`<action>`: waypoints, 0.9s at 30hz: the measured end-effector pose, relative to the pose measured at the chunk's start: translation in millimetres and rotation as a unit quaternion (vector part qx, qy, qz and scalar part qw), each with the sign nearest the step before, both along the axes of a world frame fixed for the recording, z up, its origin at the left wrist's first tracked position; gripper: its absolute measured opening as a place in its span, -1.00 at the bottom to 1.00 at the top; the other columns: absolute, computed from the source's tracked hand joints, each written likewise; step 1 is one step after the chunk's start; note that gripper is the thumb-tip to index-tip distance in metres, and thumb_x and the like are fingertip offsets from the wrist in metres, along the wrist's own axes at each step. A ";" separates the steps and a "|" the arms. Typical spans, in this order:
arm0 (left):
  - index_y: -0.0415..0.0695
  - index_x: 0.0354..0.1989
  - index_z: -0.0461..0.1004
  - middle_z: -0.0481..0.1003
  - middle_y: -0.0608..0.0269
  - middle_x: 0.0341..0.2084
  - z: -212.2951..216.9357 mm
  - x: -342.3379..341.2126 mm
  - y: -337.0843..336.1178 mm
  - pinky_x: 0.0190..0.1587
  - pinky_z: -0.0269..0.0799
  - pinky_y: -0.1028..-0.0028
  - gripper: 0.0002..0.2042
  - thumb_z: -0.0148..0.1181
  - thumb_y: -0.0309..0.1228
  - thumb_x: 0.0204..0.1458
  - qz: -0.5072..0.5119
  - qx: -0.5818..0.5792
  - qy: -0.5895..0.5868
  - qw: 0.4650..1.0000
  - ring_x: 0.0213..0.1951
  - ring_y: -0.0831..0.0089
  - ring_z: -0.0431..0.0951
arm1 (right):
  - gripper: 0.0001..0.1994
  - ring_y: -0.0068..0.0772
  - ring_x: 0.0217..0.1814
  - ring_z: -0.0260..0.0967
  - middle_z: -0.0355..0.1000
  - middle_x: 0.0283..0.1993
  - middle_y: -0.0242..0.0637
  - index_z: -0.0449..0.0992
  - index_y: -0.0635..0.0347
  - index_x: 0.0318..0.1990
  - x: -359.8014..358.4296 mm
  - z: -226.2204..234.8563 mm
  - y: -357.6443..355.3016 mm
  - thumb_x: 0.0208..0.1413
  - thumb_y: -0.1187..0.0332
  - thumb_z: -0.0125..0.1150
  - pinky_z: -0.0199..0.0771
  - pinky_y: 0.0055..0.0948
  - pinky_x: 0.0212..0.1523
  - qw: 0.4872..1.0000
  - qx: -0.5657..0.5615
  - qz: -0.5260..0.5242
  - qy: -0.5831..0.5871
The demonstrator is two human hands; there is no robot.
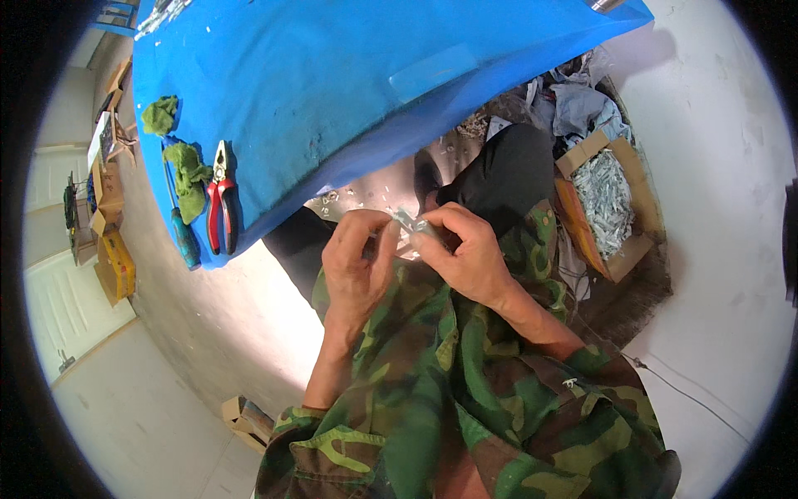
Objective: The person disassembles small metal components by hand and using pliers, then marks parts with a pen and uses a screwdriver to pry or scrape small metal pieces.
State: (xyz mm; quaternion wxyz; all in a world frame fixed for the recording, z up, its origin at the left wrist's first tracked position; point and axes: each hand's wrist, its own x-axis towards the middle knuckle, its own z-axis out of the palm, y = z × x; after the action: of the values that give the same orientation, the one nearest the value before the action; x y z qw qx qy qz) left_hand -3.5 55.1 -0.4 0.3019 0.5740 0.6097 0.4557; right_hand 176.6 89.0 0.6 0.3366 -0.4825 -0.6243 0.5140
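Above my lap, both hands meet around a small, shiny, silvery-grey piece [405, 221], too small and covered to name. My left hand [356, 258] pinches it from the left, its fingers curled in. From the right, the thumb and forefinger of my right hand [467, 249] press on the same piece. Fingers hide most of it. To the left, on the blue-covered table [274, 91], lie red-and-black pliers [221, 200] with jaws pointing away. A screwdriver [184, 239] with a teal handle rests beside them, next to a crumpled green cloth [189, 179].
Another green cloth [160, 115] lies farther up the table. At my right stands an open cardboard box [642, 179] full of small silvery parts [604, 204], with grey plastic bags [586, 108] behind it. A thin cable [694, 397] crosses the floor. More cartons [116, 264] stand far left.
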 end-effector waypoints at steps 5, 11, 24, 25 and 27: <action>-0.28 -0.24 0.53 0.53 0.19 -0.36 8.8 19.6 8.7 -0.39 0.41 0.52 -0.93 0.30 -0.56 0.20 0.009 0.044 0.047 0.998 -0.42 0.49 0.51 | -0.79 -0.55 -0.22 0.53 0.53 -0.20 -0.29 0.60 0.38 -0.06 24.6 4.0 11.8 0.29 0.39 0.31 0.56 -0.48 -0.24 0.986 -0.131 0.028 0.101; -0.28 -0.24 0.55 0.56 0.17 -0.38 14.8 43.4 5.5 -0.37 0.44 0.50 -0.93 0.32 -0.58 0.17 0.064 -0.072 -0.015 0.995 -0.44 0.47 0.54 | -0.75 -0.61 -0.24 0.51 0.51 -0.18 -0.33 0.59 0.37 0.01 48.8 -3.2 22.5 0.36 0.35 0.27 0.54 -0.50 -0.27 0.983 -0.078 0.080 0.143; -0.28 0.03 0.54 0.56 0.29 -0.34 40.6 64.2 58.1 -0.44 0.38 0.62 -0.77 0.24 -0.39 0.32 0.109 -0.098 -0.108 0.983 -0.47 0.65 0.45 | -0.71 -0.67 -0.32 0.32 0.49 -0.38 -0.46 0.64 0.36 -0.19 68.8 -58.0 26.7 0.34 0.24 0.22 0.36 -0.51 -0.31 0.951 -0.208 -0.035 0.228; -0.27 0.04 0.55 0.59 0.25 -0.30 39.1 68.4 69.2 -0.43 0.39 0.61 -0.77 0.24 -0.39 0.32 0.111 -0.097 -0.086 0.985 -0.47 0.63 0.46 | -0.72 -0.68 -0.30 0.32 0.49 -0.36 -0.47 0.64 0.34 -0.18 69.6 -71.4 24.4 0.35 0.24 0.22 0.36 -0.50 -0.28 0.947 -0.204 -0.050 0.242; -0.28 0.07 0.54 0.61 0.22 -0.26 39.3 94.8 90.1 -0.43 0.40 0.61 -0.74 0.25 -0.38 0.32 0.058 -0.094 -0.094 0.990 -0.43 0.62 0.49 | -0.73 -0.66 -0.28 0.33 0.48 -0.37 -0.47 0.64 0.32 -0.19 68.8 -93.4 23.8 0.37 0.24 0.21 0.37 -0.47 -0.25 0.939 -0.212 -0.083 0.259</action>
State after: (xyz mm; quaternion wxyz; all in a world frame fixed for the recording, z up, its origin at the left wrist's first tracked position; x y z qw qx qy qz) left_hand 91.4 145.2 39.0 0.3834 0.4618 0.6508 0.4650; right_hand 245.4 112.8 -92.9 0.4184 -0.4429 -0.3498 0.7116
